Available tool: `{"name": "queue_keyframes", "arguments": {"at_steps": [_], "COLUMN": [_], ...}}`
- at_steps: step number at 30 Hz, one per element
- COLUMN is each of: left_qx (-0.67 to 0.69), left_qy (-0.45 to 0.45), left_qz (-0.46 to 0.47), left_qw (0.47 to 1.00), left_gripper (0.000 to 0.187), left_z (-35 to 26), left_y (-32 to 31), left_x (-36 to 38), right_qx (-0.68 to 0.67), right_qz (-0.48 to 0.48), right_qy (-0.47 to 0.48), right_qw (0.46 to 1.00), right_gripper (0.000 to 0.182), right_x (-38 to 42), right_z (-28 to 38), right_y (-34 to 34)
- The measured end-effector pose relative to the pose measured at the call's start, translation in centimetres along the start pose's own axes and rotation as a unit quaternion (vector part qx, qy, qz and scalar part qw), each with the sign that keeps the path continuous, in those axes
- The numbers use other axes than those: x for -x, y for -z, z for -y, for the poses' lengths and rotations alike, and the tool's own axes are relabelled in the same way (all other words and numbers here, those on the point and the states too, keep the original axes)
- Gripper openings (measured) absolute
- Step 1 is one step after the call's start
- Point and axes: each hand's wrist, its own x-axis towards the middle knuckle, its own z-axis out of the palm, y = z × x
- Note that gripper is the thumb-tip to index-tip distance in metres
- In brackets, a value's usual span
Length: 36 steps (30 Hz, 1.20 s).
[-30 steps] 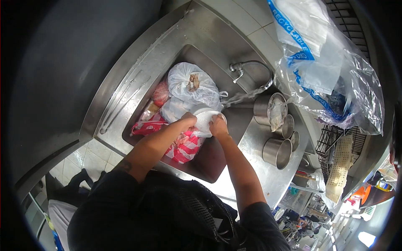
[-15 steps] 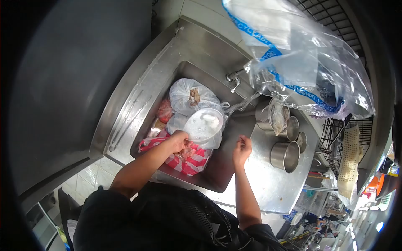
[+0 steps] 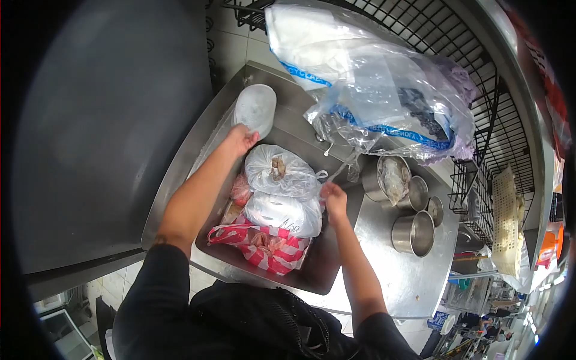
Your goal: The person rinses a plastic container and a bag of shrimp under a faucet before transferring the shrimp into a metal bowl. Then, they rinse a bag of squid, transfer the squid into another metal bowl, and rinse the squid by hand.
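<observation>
My left hand (image 3: 241,140) grips the near end of a whitish oval plastic tub (image 3: 255,107), tilted over the sink's left ledge. Inside the sink basin lie a knotted white plastic bag (image 3: 279,169), a second white bag (image 3: 288,211) with dark marks on it, and a red-and-white striped bag (image 3: 273,249) with pale pinkish meat showing in its opening. A reddish wrapped bundle (image 3: 240,191) sits at their left. At the right edge of the white bags is my right hand (image 3: 334,203), its fingers bent and slightly blurred.
Several steel pots (image 3: 413,234) stand on the steel counter right of the basin, one holding a plastic-wrapped item (image 3: 394,180). A large clear plastic bag (image 3: 384,90) hangs over the tap area, by a black wire rack (image 3: 474,78). A dark panel (image 3: 114,138) rises at left.
My left hand has carried the tub from above the bags up and left to the ledge, uncovering the marked white bag. My right hand has moved left to the bags' edge. The view has shifted.
</observation>
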Motion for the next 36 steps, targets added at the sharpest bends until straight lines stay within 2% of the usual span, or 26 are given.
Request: {"name": "queue_keyframes", "arguments": {"at_steps": [1, 2, 4, 6, 9, 11, 13, 14, 15, 16, 17, 19, 20, 21, 22, 23, 24, 25, 27, 28, 30, 31, 32, 33, 34, 36], "left_qx": [0.007, 0.014, 0.046, 0.075, 0.092, 0.108, 0.077, 0.053, -0.022, -0.097, -0.207, -0.308, -0.319, -0.271, -0.221, -0.111, -0.12, -0.137, -0.144, -0.158, -0.267, -0.311, -0.528, -0.686, -0.697, -0.748], "left_qy": [-0.027, -0.054, -0.059, -0.061, -0.135, -0.215, -0.218, -0.223, -0.201, -0.178, -0.136, -0.02, -0.012, 0.045, 0.102, 0.059, 0.067, 0.088, 0.091, 0.094, -0.022, -0.06, -0.243, -0.409, -0.408, -0.342], "left_qz": [-0.003, -0.008, -0.023, -0.043, -0.072, -0.122, -0.106, -0.089, -0.051, -0.012, 0.01, 0.043, 0.058, 0.083, 0.106, 0.111, 0.121, 0.137, 0.17, 0.179, 0.151, 0.144, 0.136, 0.121, 0.134, 0.046], "left_qw": [1.0, 0.998, 0.997, 0.994, 0.984, 0.963, 0.967, 0.969, 0.978, 0.979, 0.969, 0.95, 0.946, 0.958, 0.964, 0.986, 0.983, 0.977, 0.971, 0.967, 0.951, 0.938, 0.802, 0.589, 0.574, 0.567], "left_gripper": [0.031, 0.031, 0.032, 0.033, 0.039, 0.042, 0.039, 0.037, 0.033, 0.03, 0.026, 0.028, 0.028, 0.032, 0.035, 0.04, 0.04, 0.041, 0.04, 0.04, 0.044, 0.046, 0.048, 0.05, 0.05, 0.054], "left_z": [-0.7, -1.3, -2.5, -2.7, -1.8, -0.6, 2.7, 4.7, 7.6, 11.1, 14.6, 19.5, 21.5, 23.5, 25.0, 26.0, 27.0, 27.7, 28.1, 28.4, 28.4, 27.9, 26.7, 26.5, 26.0, 23.7], "left_y": [-0.5, -1.1, -2.1, -2.4, -4.4, -5.7, -5.0, -4.6, -4.8, -5.2, -5.9, -10.8, -11.9, -13.0, -14.6, -16.4, -17.0, -17.0, -17.1, -16.8, -15.8, -15.6, -15.6, -15.7, -16.6, -18.9], "left_x": [-1.0, -1.7, -2.4, -2.6, -1.6, 0.1, -1.9, -3.1, -3.4, -3.4, -3.6, 2.8, 3.8, 4.8, 5.4, 6.3, 5.1, 2.6, -0.8, -2.2, -4.4, -5.4, -6.5, -7.0, -4.3, 3.6], "right_qx": [-0.085, -0.085, -0.201, -0.216, -0.062, -0.013, 0.029, 0.116, 0.201, 0.195, 0.229, 0.219, 0.169, 0.247, 0.214, 0.181, 0.026, 0.02, -0.124, -0.019, -0.166, -0.186, -0.184, -0.181, -0.199, -0.136], "right_qz": [0.02, 0.018, 0.037, 0.024, 0.025, 0.013, -0.001, -0.031, -0.063, -0.072, -0.167, -0.196, -0.128, -0.119, -0.115, -0.112, -0.111, -0.123, -0.09, -0.113, -0.109, -0.127, -0.15, -0.17, -0.182, -0.216], "right_qy": [-0.038, -0.037, -0.103, -0.107, -0.048, -0.028, -0.005, 0.075, 0.152, 0.151, 0.208, 0.159, 0.058, 0.134, 0.117, 0.1, -0.006, -0.005, -0.032, -0.024, -0.033, -0.028, -0.036, -0.048, -0.049, 0.091], "right_qw": [0.995, 0.996, 0.973, 0.97, 0.997, 0.999, 1.0, 0.99, 0.966, 0.966, 0.936, 0.943, 0.976, 0.952, 0.963, 0.972, 0.994, 0.992, 0.988, 0.993, 0.979, 0.974, 0.971, 0.968, 0.962, 0.963], "right_gripper": [0.024, 0.024, 0.022, 0.023, 0.023, 0.021, 0.019, 0.018, 0.02, 0.02, 0.023, 0.034, 0.041, 0.043, 0.049, 0.055, 0.065, 0.065, 0.082, 0.087, 0.083, 0.083, 0.075, 0.067, 0.067, 0.051], "right_x": [-1.9, -3.4, -6.0, -6.5, -6.9, -7.2, -7.7, -8.2, -8.6, -8.8, -9.0, -8.4, -7.7, -9.9, -10.6, -11.2, -9.8, -8.7, -6.6, -2.6, -2.5, -2.0, -0.8, 0.0, -0.1, -2.0], "right_z": [0.7, 1.4, 2.7, 3.8, 5.8, 6.5, 6.8, 6.7, 6.5, 6.1, 5.7, 6.7, 8.0, 5.5, 4.8, 4.2, 4.9, 4.7, 4.1, 7.3, 6.2, 6.9, 8.1, 8.6, 7.9, 4.9], "right_y": [0.2, 0.6, 0.9, 0.3, 0.0, -0.2, -0.6, -0.7, -0.9, -1.6, -2.5, -2.9, -2.5, -1.9, -1.2, -0.6, -0.4, -0.6, -1.1, -1.6, -1.3, -1.1, -0.9, -0.8, -0.9, -1.2]}}
